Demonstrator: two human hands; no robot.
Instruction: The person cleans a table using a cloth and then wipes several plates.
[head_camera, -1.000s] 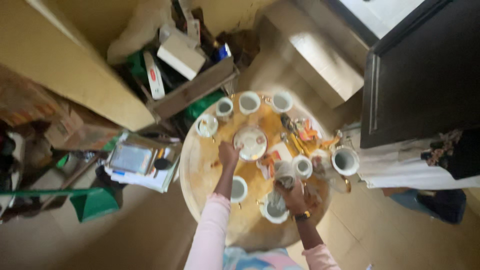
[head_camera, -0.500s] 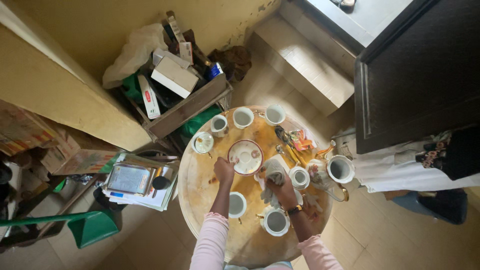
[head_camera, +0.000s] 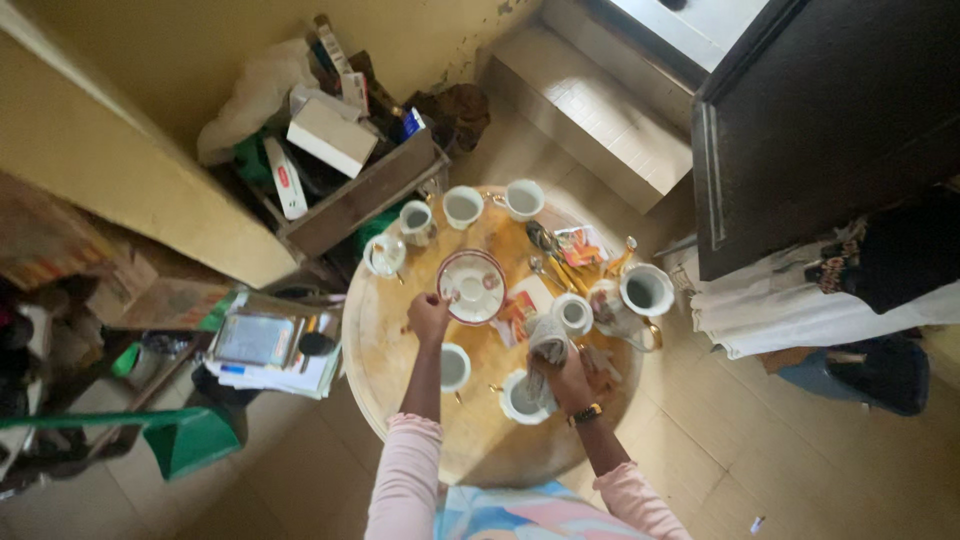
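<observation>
Top view of a round table (head_camera: 400, 340), worn and yellow, bearing white china. Beside it stand a crate (head_camera: 360, 195) of boxes and a stack of papers (head_camera: 265, 345).

On the table, from largest: a teapot (head_camera: 640, 295) at the right edge; a saucer (head_camera: 470, 287) near the centre, white with a dark red rim; cups (head_camera: 463, 206) along the far edge; a cup (head_camera: 453, 367) by the left forearm and another (head_camera: 518, 398) under the cloth.

Left hand (head_camera: 428, 318): fingers closed on the near rim of the saucer, pinching it. Right hand (head_camera: 570, 378): closed around a bunched grey cloth (head_camera: 548, 350), just above the near cup.

The saucer is judged light, rigid and brittle, its glaze likely slick; a rim pinch with thumb above and fingers below suits it. The cloth is soft and limp and may be gripped anywhere.
</observation>
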